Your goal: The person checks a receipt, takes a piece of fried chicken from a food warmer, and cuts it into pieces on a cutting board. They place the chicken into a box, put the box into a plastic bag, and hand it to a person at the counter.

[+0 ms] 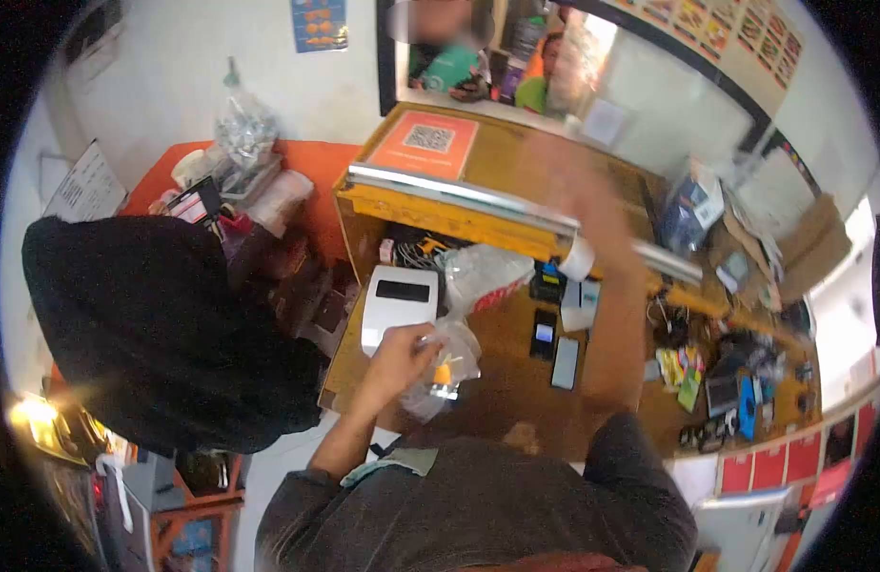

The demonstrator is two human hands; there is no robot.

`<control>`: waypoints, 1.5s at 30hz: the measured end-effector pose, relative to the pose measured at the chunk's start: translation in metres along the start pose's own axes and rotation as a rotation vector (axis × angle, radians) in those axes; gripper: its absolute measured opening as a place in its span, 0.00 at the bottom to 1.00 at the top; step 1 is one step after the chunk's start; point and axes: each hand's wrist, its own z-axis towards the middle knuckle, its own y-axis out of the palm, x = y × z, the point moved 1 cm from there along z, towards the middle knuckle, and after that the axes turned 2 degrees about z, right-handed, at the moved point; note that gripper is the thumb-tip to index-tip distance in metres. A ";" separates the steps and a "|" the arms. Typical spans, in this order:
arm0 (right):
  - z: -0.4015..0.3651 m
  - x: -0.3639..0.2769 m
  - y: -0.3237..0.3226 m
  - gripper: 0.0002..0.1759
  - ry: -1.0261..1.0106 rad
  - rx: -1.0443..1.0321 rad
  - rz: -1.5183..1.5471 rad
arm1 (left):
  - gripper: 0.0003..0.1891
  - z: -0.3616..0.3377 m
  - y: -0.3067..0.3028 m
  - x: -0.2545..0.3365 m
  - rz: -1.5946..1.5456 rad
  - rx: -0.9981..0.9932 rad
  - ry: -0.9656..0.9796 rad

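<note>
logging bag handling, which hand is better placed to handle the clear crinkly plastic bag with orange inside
Left: the left hand grips the clear plastic bag over the wooden counter; the right hand is raised, blurred, apart.

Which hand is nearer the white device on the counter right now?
Left. The left hand, gripping a clear bag, is at the near edge of the white device; the right hand is raised, blurred, well off to its right.

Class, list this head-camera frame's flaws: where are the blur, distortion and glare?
Head view: the raised right hand is smeared by motion blur; the fisheye lens bows the metal rail and blackens the corners; glare flares at lower left; the left hand on the plastic bag is fairly sharp.
</note>
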 end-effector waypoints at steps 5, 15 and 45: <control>-0.116 0.009 0.117 0.38 0.354 -0.242 -0.312 | 0.11 0.007 0.012 0.064 -0.004 0.146 -0.117; -0.261 0.108 0.047 0.17 0.629 -0.115 -0.536 | 0.12 -0.031 0.120 -0.067 0.231 0.479 -0.410; -0.097 0.116 -0.031 0.13 0.216 0.442 -0.160 | 0.21 -0.106 0.130 -0.061 -0.576 -0.349 -0.725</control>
